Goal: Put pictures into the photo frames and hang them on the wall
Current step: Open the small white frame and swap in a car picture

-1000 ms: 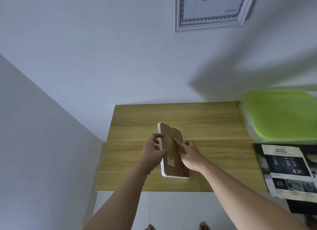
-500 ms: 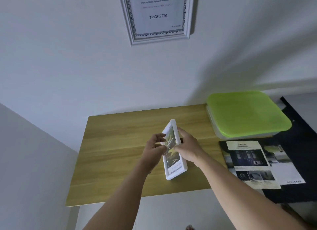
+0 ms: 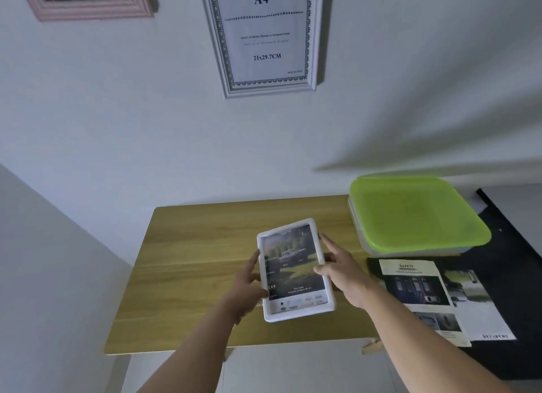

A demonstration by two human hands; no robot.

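A small white photo frame (image 3: 294, 271) with a car picture in it faces me, held above the wooden table (image 3: 187, 275). My left hand (image 3: 247, 287) grips its left edge, thumb on the front rim. My right hand (image 3: 344, 271) holds the right edge, thumb on the front and fingers behind. On the wall above hang a silver frame (image 3: 265, 38) with an A4 sample sheet and, to its left, a pink frame (image 3: 88, 2) with a picture.
A clear box with a green lid (image 3: 416, 214) stands at the table's back right. Printed car brochure pages (image 3: 425, 296) lie on a dark surface to the right. A side wall closes the left of the table.
The frame has been turned over from back side up to picture side facing me and lifted. My view has tilted upward, bringing the wall frames into sight.
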